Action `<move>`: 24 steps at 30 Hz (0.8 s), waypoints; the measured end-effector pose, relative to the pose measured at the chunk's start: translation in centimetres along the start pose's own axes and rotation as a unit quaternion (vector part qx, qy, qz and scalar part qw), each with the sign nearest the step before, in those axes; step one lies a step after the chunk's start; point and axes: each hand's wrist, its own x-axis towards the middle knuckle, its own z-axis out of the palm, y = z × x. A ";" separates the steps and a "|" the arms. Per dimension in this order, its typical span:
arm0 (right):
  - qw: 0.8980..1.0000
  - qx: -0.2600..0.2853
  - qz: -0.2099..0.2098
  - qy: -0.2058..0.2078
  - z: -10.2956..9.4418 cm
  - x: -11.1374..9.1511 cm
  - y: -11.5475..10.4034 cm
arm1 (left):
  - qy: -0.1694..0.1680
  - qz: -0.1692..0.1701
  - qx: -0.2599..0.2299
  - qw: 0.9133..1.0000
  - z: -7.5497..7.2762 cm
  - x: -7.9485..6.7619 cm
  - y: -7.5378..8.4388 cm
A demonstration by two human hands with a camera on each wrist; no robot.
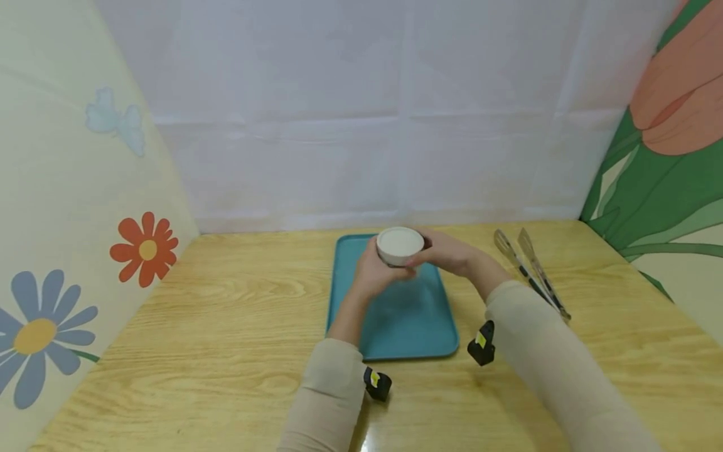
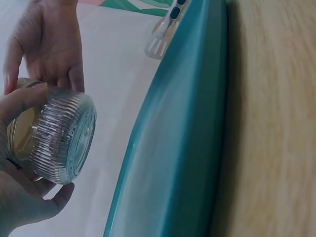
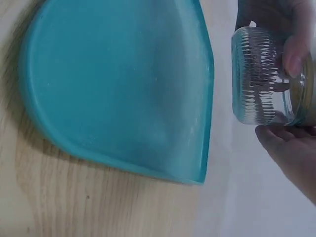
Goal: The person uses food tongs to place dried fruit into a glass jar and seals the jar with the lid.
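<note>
A ribbed clear glass jar point(image 2: 64, 133) with a pale lid point(image 1: 400, 242) is held above the blue-green tray point(image 1: 407, 320). It stands roughly upright, lid on top. The left hand point(image 1: 377, 271) grips its left and near side, the thumb lying across the upper part in the left wrist view. From the right, the right hand point(image 1: 446, 251) holds the jar near the lid, thumb at the near rim and fingers behind. Ribbed glass shows below both hands in the right wrist view. Some of the right fingers are hidden behind the jar.
Metal tongs point(image 1: 531, 270) with dark sections on their arms lie on the wooden table point(image 1: 243, 326), right of the tray. A white cloth backdrop point(image 1: 339, 125) rises behind the table. Panels printed with flowers stand at left and right.
</note>
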 end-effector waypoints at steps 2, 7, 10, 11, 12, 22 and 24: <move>1.000 0.010 -0.006 0.006 0.1 0.0 0.1 | -0.013 -0.001 -0.014 1.000 -0.1 0.0 0.0; 0.996 -0.014 0.000 0.090 1.1 0.2 0.5 | 0.001 0.012 -0.048 0.999 -0.1 0.0 -0.2; 0.986 -0.040 0.010 0.160 2.4 0.4 0.7 | 0.034 0.011 -0.041 0.999 0.0 0.1 -0.3; 0.981 -0.044 0.014 0.186 2.8 0.5 0.7 | 0.047 0.008 -0.031 0.998 0.2 0.1 -0.2; 0.976 -0.048 0.014 0.211 3.3 0.6 0.7 | 0.057 0.002 -0.026 0.998 0.3 0.2 -0.3; 0.927 0.010 -0.065 0.370 7.1 1.4 0.4 | 0.121 -0.006 0.061 0.991 0.9 0.8 -0.4; 0.934 0.013 -0.040 0.354 6.8 1.2 0.4 | 0.116 -0.009 0.050 0.992 0.9 0.7 -0.5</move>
